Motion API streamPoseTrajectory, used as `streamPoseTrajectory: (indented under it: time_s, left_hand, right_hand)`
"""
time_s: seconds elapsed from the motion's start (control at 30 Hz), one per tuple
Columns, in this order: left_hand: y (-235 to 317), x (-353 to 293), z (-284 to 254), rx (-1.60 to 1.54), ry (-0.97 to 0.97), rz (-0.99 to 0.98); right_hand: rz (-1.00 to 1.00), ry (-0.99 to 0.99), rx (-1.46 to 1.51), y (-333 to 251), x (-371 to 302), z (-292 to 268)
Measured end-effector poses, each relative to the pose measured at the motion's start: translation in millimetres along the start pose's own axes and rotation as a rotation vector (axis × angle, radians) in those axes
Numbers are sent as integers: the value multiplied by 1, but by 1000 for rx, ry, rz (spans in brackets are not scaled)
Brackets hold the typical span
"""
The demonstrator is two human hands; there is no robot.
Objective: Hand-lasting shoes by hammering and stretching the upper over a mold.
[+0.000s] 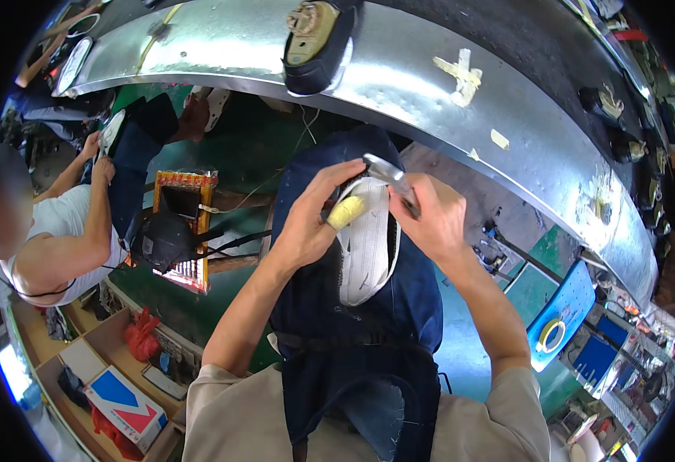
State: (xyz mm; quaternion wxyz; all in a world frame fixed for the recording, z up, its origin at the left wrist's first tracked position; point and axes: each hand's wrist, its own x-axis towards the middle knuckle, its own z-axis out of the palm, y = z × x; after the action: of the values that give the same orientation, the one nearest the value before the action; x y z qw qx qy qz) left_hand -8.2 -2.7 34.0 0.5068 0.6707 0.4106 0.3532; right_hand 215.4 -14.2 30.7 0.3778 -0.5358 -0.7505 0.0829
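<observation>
A shoe upper on its last lies bottom-up on my dark blue apron, its pale sole side facing me and dark mesh along its edges. My left hand is wrapped round the left side of its far end, a yellow wrapping on the thumb. In my right hand is a silver metal hand tool, its head against the far end of the shoe. The tool's jaws and handle are partly hidden, so its exact kind is unclear.
A metal bench curves across the front, carrying a dark shoe on a last and more shoes at right. To the left sits a co-worker holding a shoe. A blue board with a tape roll stands right.
</observation>
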Motion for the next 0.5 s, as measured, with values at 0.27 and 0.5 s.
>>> streamPoseTrajectory:
  time_s: [0.27,0.5]
  left_hand:
    - [-5,0,0,-9,98,-154]
    - [-9,1,8,-14,178,-164]
  right_hand:
    - [553,-77,417,-12,-5,10]
    - [983,-645,1151,-42,-24,-44]
